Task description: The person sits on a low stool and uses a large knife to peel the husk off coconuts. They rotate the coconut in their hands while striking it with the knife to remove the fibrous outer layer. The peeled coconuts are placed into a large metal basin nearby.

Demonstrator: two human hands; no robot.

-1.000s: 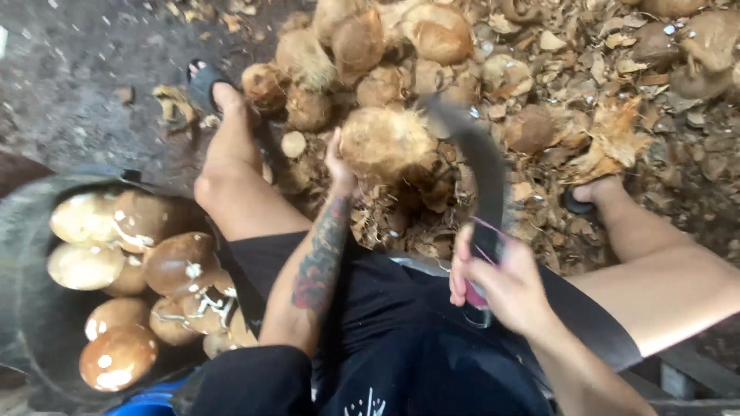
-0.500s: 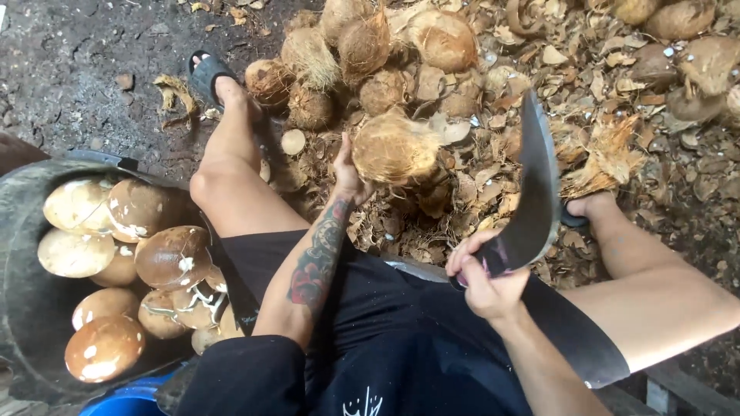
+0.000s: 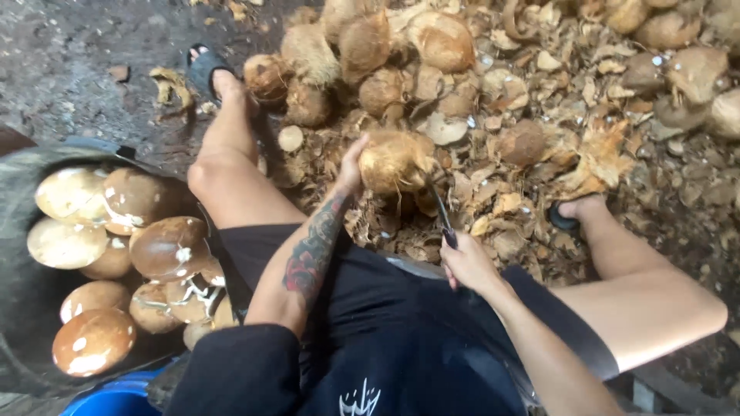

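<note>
Husked coconut [image 3: 395, 160]: centre, between your knees, braced by your left hand [image 3: 353, 166] gripping its left side so it holds steady. Curved knife [image 3: 441, 209]: clenched in your right hand [image 3: 466, 263], blade meeting the coconut's near edge. Peeled coconuts [image 3: 154, 246]: binned near left, within reach.

Your left hand [image 3: 351, 166] steadies a husked coconut [image 3: 393, 160] above the husk litter [image 3: 532, 146]. Your right hand [image 3: 466, 262] grips a knife [image 3: 441, 212], its blade touching the coconut. Peeled coconuts fill the tub [image 3: 23, 308] at your left.
</note>
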